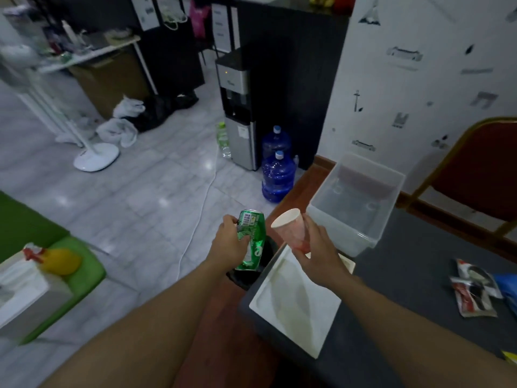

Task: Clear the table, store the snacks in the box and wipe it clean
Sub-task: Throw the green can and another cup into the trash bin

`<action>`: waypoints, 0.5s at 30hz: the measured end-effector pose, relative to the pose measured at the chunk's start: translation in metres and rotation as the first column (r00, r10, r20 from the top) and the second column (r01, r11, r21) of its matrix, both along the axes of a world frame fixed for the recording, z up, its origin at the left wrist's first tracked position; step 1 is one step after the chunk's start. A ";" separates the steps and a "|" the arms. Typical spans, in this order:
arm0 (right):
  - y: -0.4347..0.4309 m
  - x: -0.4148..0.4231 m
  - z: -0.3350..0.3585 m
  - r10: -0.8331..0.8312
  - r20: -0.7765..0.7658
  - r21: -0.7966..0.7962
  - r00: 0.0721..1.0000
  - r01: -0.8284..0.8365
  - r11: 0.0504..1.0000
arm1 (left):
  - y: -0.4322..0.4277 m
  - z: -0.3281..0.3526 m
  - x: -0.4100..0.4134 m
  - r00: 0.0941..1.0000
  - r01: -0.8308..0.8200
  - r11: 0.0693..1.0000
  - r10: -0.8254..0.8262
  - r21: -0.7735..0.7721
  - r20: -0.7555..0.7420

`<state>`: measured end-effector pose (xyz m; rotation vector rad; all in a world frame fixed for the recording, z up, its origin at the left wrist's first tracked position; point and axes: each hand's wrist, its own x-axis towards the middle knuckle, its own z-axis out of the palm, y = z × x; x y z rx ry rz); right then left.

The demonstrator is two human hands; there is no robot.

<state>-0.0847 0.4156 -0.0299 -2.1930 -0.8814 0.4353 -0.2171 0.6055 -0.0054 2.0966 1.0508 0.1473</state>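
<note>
Holding a crushed can (251, 240) clamped in my left hand (230, 242) and a paper cup (291, 230) in my right hand (319, 252), over a dark bin (269, 254) beside the table (391, 317), likely to drop both as rubbish.

Two bare forearms enter from the lower edge of the view and taper toward the wrists. No sleeve, cuff or glove covers either arm along its visible length; any garment worn lies outside the picture. The left hand (228, 242) is bare: no ring, watch, strap or band shows at the wrist or on the knuckles. The right hand (317, 253) is likewise bare, with no jewellery or wristwear visible. The fingers (313, 224) of the right hand appear slender, with nails too blurred to describe. Both forearms look smooth, with no visible markings, tattoos or dressings. Fine detail is softened by dim lighting and slight blur.
</note>
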 end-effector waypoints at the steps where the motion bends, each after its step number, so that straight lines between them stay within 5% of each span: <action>1: 0.009 0.004 -0.002 -0.012 -0.015 0.009 1.000 0.012 1.000 | 0.007 -0.001 0.001 1.000 -0.005 1.000 0.005 0.005 -0.007; 15: 0.101 0.053 -0.040 0.052 -0.053 -0.165 0.997 -0.060 0.984 | 0.073 -0.044 0.038 0.992 -0.084 0.996 0.081 -0.032 -0.094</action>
